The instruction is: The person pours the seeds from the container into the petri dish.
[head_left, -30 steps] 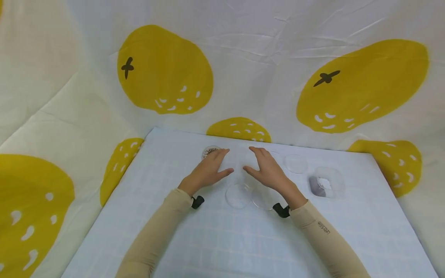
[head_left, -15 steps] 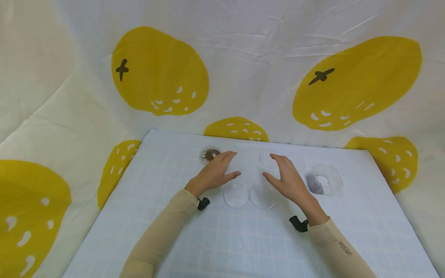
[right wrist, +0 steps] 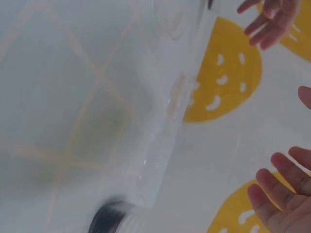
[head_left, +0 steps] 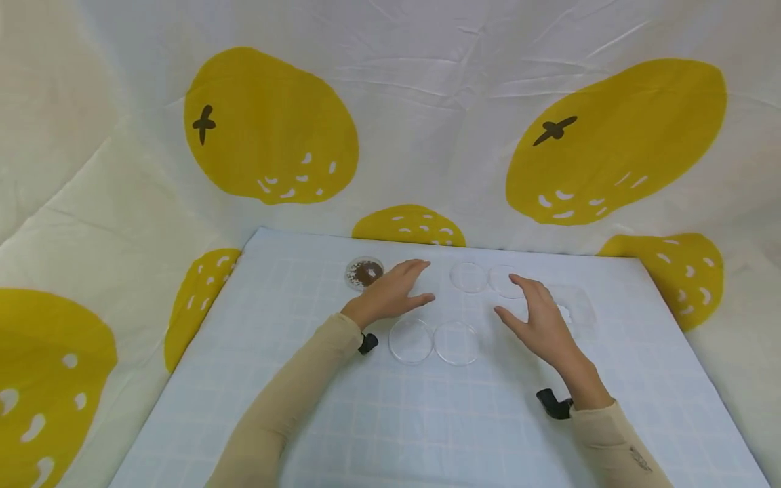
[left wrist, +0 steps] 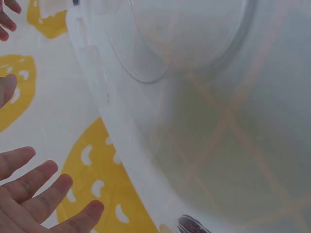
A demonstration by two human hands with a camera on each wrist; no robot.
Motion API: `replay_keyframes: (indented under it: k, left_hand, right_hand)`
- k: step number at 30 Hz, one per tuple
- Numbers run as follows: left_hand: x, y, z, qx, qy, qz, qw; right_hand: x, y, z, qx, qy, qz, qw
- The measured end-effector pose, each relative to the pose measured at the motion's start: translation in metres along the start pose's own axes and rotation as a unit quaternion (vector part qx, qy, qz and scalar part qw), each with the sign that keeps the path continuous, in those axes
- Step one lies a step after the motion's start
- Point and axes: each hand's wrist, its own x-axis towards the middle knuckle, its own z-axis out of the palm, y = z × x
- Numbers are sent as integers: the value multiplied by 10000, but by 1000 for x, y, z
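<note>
My left hand [head_left: 390, 293] hovers over the table, fingers extended and thumb apart, holding nothing. Just beyond its knuckles stands a round clear dish [head_left: 351, 276] of small brown and white pieces. My right hand [head_left: 545, 331] is also empty, its fingers spread from the thumb, and partly covers a clear plastic box [head_left: 584, 306] with something white in it. Between the hands and nearer to me, two clear round dishes [head_left: 411, 341] lie side by side. Two more clear discs [head_left: 469, 278] lie farther back. Straight fingers [left wrist: 41, 194] show in the left wrist view, and likewise fingers [right wrist: 279, 194] in the right.
A pale blue checked cloth [head_left: 390, 420] covers the table. Behind it hangs a white curtain [head_left: 427, 135] with big yellow fruit prints, which also runs along the left side. Black wrist mounts [head_left: 554, 404] stick out below the wrists.
The right hand has moved to the right, away from the left hand and over toward the plastic box. The left hand has shifted slightly right, uncovering the dish of brown and white pieces.
</note>
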Motion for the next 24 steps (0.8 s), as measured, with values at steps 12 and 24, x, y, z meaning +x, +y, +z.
replay_keyframes:
  k: [12, 24]
  left_hand:
    - [54, 5, 8, -23, -552, -125, 9984]
    - [95, 12, 24, 158, -987, -33, 9950]
  right_hand:
    - [-17, 41, -35, 42, 454, 269, 9986]
    - [-27, 90, -51, 290, 307, 835, 9956]
